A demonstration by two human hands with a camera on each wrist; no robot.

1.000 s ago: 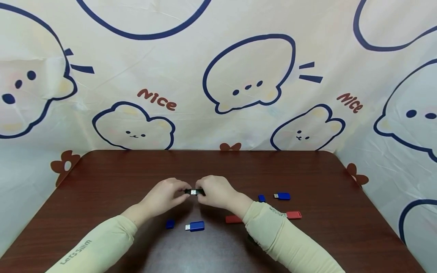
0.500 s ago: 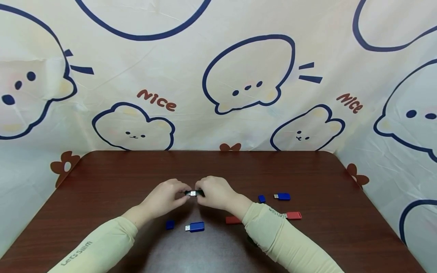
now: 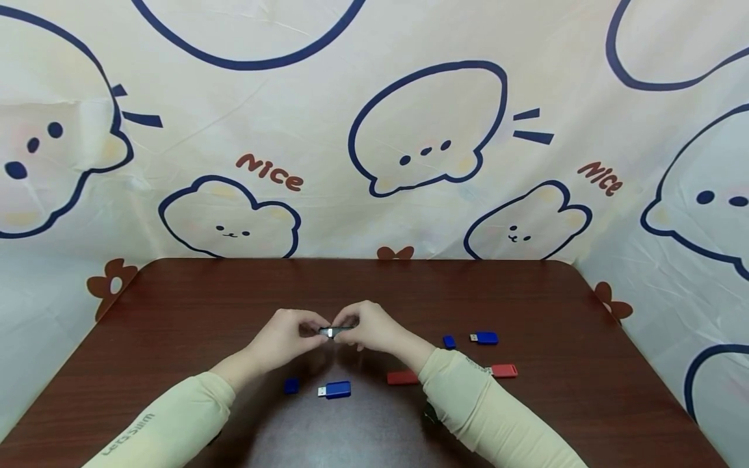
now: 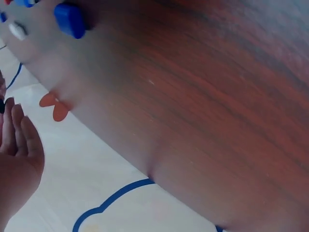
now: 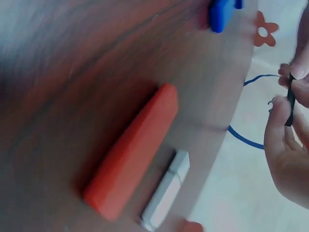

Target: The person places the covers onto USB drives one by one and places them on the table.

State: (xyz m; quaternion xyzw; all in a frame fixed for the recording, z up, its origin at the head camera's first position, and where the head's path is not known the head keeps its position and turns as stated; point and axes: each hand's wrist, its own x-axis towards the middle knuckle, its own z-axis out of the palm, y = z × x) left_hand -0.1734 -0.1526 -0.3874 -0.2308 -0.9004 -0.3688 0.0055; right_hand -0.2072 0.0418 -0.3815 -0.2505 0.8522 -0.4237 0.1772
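Note:
In the head view both hands meet above the table's middle at a small black USB stick [image 3: 342,331], a bit of bright metal showing between its dark ends. My left hand [image 3: 281,338] pinches its left end between thumb and fingers. The right end is in the fingers of my right hand [image 3: 371,331]. Fingertips hide part of the stick, so I cannot tell how its two ends join. The right wrist view shows the black stick [image 5: 290,104] edge-on between the fingers.
Nearer me lie a blue USB stick [image 3: 335,390] and blue cap [image 3: 291,385]. Right are another blue USB stick [image 3: 484,338], its cap [image 3: 448,341], a red cap [image 3: 402,377] and red stick [image 3: 503,370]. A pale block [image 5: 166,191] lies beside the red piece.
My right hand has turned slightly and its thumb now shows along the black stick's near side. The metal between the ends looks narrower. The pieces on the table have not moved.

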